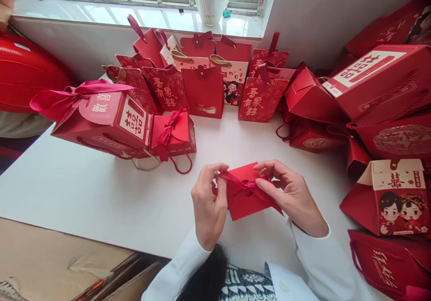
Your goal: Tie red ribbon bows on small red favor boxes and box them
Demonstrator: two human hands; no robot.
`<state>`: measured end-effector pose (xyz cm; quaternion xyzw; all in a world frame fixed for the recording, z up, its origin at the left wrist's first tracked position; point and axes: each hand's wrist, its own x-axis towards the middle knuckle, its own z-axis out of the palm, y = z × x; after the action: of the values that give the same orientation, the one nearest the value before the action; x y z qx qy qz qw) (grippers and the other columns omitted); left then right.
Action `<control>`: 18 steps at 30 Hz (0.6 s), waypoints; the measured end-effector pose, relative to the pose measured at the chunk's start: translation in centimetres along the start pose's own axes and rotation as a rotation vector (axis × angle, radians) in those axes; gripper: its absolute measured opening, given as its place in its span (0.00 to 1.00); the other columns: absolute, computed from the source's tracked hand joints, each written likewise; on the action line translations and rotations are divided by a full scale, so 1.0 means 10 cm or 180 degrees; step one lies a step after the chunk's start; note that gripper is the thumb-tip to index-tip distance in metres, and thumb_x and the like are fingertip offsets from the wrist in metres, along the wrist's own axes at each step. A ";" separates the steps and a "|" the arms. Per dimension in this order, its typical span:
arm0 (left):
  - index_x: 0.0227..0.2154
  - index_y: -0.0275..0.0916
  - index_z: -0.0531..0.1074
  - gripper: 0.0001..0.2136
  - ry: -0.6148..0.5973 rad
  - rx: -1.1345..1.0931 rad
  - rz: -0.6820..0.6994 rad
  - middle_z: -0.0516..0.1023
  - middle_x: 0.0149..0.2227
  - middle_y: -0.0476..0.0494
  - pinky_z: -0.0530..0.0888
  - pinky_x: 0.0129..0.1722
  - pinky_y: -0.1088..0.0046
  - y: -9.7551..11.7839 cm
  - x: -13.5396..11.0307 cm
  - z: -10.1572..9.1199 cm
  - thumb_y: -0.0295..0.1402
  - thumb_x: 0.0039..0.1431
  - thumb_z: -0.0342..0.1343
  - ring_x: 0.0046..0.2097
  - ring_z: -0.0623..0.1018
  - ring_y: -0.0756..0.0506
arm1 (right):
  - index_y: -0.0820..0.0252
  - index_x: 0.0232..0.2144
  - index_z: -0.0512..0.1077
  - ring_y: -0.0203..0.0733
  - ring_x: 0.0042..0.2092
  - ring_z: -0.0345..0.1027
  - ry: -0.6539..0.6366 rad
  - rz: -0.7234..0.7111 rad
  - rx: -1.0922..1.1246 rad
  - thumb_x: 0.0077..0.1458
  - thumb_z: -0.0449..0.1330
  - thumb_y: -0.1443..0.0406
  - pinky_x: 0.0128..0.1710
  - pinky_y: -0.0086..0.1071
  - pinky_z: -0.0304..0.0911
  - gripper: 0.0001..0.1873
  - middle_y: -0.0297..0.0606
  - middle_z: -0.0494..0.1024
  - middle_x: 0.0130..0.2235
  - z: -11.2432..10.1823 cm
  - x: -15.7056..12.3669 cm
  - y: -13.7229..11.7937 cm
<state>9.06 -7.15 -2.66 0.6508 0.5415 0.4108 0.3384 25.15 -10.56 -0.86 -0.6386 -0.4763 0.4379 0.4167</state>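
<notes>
A small red paper gift box (pixel 244 200) lies on the white table (pixel 101 193) just in front of me, with a dark red ribbon (pixel 247 188) across its top. My left hand (pixel 208 202) pinches the ribbon's left end at the box's left corner. My right hand (pixel 291 195) pinches the ribbon near the middle knot, its fingers closed on it. Both wrists wear white sleeves.
Several red gift bags (pixel 204 90) stand in a row under the window. A large red box with a bow (pixel 101 117) and a smaller bowed box (pixel 175 133) sit at the left. More red boxes (pixel 380 79) pile up at the right. Brown cardboard (pixel 50 256) lies lower left.
</notes>
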 end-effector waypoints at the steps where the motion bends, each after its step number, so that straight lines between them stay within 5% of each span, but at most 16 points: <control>1: 0.39 0.42 0.68 0.10 0.0065 0.0039 0.0004 0.73 0.38 0.50 0.69 0.29 0.80 -0.01 0.00 0.01 0.23 0.60 0.45 0.32 0.72 0.53 | 0.55 0.39 0.70 0.37 0.33 0.64 0.0045 0.0030 0.0120 0.55 0.58 0.60 0.27 0.27 0.60 0.09 0.33 0.70 0.33 0.01 -0.01 0.03; 6: 0.45 0.41 0.64 0.11 0.0110 0.0420 0.0034 0.72 0.36 0.50 0.65 0.23 0.82 -0.01 -0.02 -0.04 0.27 0.61 0.48 0.25 0.69 0.55 | 0.55 0.39 0.71 0.35 0.30 0.63 0.0159 0.0009 0.0097 0.56 0.58 0.59 0.26 0.26 0.59 0.09 0.31 0.69 0.30 0.02 -0.05 0.05; 11: 0.36 0.41 0.68 0.04 -0.0252 0.0763 -0.0017 0.64 0.20 0.58 0.62 0.22 0.82 0.06 -0.04 -0.18 0.34 0.62 0.51 0.19 0.63 0.56 | 0.55 0.35 0.73 0.34 0.29 0.63 -0.0201 -0.0248 -0.0640 0.56 0.59 0.61 0.26 0.26 0.58 0.06 0.31 0.73 0.31 -0.04 -0.06 -0.12; 18: 0.44 0.44 0.63 0.10 -0.0685 -0.0125 -0.0823 0.58 0.16 0.61 0.61 0.23 0.82 0.09 -0.10 -0.24 0.38 0.62 0.50 0.20 0.60 0.55 | 0.55 0.32 0.73 0.32 0.27 0.61 -0.0104 -0.0024 -0.0367 0.57 0.57 0.62 0.27 0.25 0.57 0.06 0.28 0.74 0.32 0.00 -0.01 -0.10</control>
<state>7.18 -8.27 -0.96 0.6091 0.5732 0.3023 0.4572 24.90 -10.47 0.10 -0.6525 -0.5099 0.4184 0.3730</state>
